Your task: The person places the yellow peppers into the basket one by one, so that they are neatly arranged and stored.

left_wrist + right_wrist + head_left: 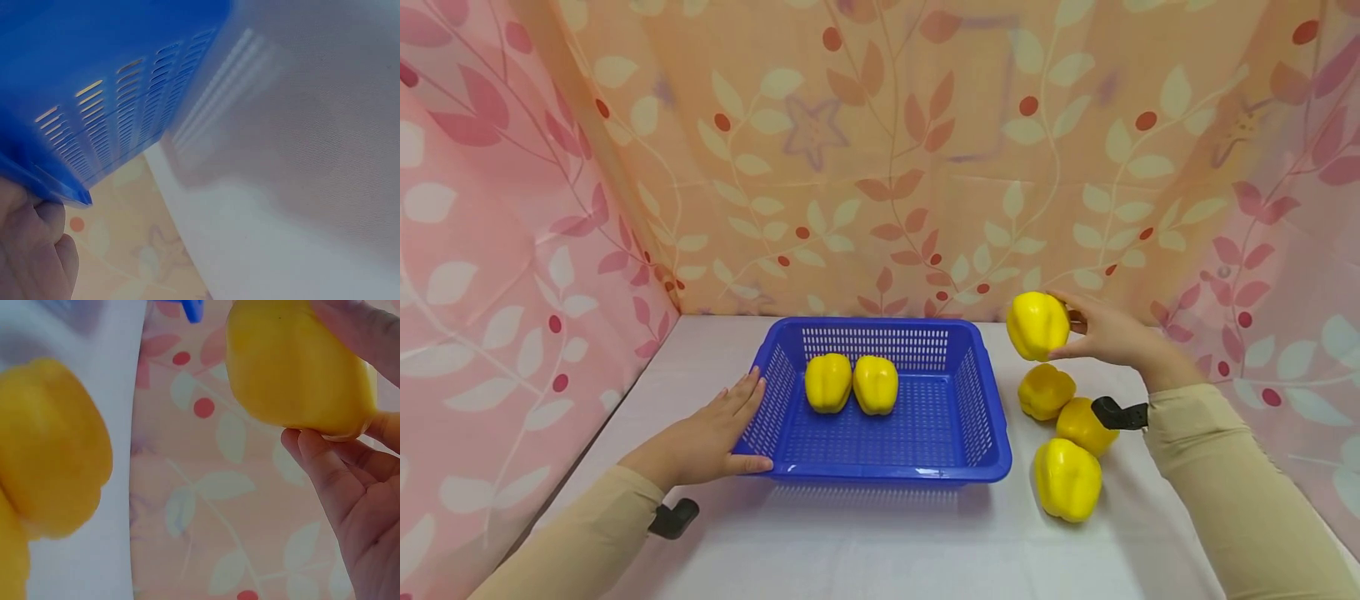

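Observation:
A yellow bell pepper (1037, 326) is held up in my right hand (1103, 333), above the table to the right of the basket. In the right wrist view, the thumb and fingertips grip this bell pepper (300, 369) from opposite sides. My left hand (711, 433) rests on the left rim of a blue plastic basket (887, 473), fingers extended and thumb along the front corner. Inside the basket, two yellow bell peppers, one on the left (828, 383) and one beside it (876, 385), stand toward the back left.
Right of the basket, three more yellow bell peppers sit on the white table (880, 542): a back one (1045, 392), a middle one (1084, 427) and a front one (1067, 481). Patterned curtains (880, 167) hang behind and along both sides.

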A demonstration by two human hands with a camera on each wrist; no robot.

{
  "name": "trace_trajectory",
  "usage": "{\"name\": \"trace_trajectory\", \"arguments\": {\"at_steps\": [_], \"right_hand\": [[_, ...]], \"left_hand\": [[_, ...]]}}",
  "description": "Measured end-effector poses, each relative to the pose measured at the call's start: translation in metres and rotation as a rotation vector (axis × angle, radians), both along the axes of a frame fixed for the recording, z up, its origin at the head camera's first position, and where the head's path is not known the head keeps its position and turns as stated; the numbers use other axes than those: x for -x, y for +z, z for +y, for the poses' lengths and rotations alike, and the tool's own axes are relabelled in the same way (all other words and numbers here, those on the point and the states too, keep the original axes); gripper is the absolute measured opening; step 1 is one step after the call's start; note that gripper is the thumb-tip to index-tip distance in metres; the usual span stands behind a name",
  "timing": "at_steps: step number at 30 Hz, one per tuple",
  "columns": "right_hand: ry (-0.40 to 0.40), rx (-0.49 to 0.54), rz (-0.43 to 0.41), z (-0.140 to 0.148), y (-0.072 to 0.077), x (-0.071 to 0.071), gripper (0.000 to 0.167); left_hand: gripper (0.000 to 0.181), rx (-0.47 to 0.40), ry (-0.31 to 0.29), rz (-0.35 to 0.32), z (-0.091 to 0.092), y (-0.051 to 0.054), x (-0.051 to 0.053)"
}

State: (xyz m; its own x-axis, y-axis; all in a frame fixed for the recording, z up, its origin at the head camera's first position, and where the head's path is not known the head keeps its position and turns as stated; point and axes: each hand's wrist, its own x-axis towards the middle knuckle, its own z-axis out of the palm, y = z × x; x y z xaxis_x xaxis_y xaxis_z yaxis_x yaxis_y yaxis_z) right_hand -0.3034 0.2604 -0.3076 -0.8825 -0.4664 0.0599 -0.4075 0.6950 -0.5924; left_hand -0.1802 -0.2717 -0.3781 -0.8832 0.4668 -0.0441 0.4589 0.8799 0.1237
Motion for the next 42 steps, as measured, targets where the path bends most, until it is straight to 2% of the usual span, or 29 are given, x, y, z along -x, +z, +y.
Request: {"name": "trace_trajectory", "arguments": {"at_steps": [7, 18, 24, 30, 35, 42], "right_hand": [[0.044, 0.0, 0.002, -0.02, 0.004, 0.005, 0.096], [0.142, 0.076, -0.002, -0.059, 0.002, 0.009, 0.093], [0.169, 0.062, -0.035, -0.08, 0.001, 0.009, 0.097], [0.203, 0.099, -0.063, -0.098, 0.0, 0.012, 0.096], [0.199, 0.1, -0.063, -0.11, -0.003, 0.013, 0.095], [0.154, 0.01, -0.037, -0.123, -0.013, 0.018, 0.097]], "left_hand": [[0.111, -0.011, 0.006, -0.012, 0.001, 0.003, -0.001], [0.112, -0.001, 0.011, -0.01, 0.001, 0.002, -0.002], [0.111, -0.005, 0.008, -0.007, 0.0, 0.001, -0.001], [0.111, -0.008, 0.008, -0.006, -0.001, -0.001, 0.0], [0.11, -0.003, 0.008, -0.011, 0.0, -0.001, 0.0], [0.11, -0.008, 0.009, -0.014, 0.0, 0.001, -0.001]]}}
